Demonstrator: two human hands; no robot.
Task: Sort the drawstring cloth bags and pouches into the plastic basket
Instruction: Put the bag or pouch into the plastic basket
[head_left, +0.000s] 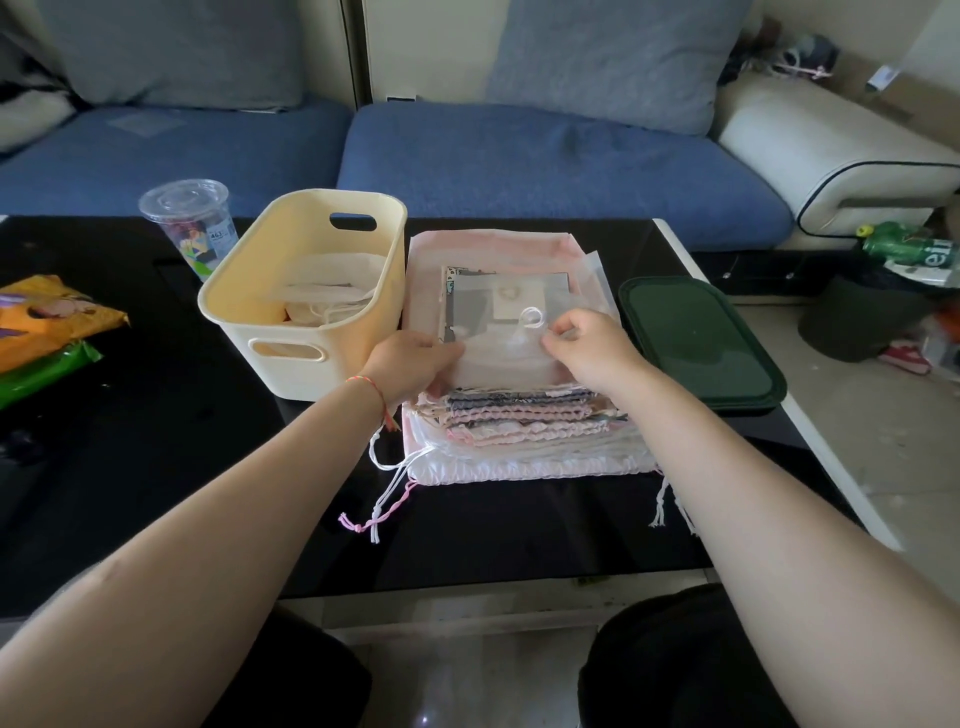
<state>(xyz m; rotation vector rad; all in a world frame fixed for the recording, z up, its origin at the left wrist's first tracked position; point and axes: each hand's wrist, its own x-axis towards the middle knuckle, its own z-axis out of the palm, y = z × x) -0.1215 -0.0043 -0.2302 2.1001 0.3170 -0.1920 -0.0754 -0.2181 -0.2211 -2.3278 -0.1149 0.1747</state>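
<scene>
A stack of drawstring cloth bags (519, 441) lies on the black table (156, 467), pink and white with cords trailing off its near edge. On top lies a thin translucent white pouch (498, 332). My left hand (415, 364) grips that pouch's left edge. My right hand (587, 348) pinches the pouch near its white cord loop (532, 317). The cream plastic basket (306, 291) stands just left of the stack and holds a few pale pouches (327, 301).
A clear lidded cup (187, 223) stands behind the basket on the left. Orange and green packets (47, 332) lie at the table's left edge. A dark green lid (696, 343) rests right of the stack. A blue sofa (519, 156) runs behind the table.
</scene>
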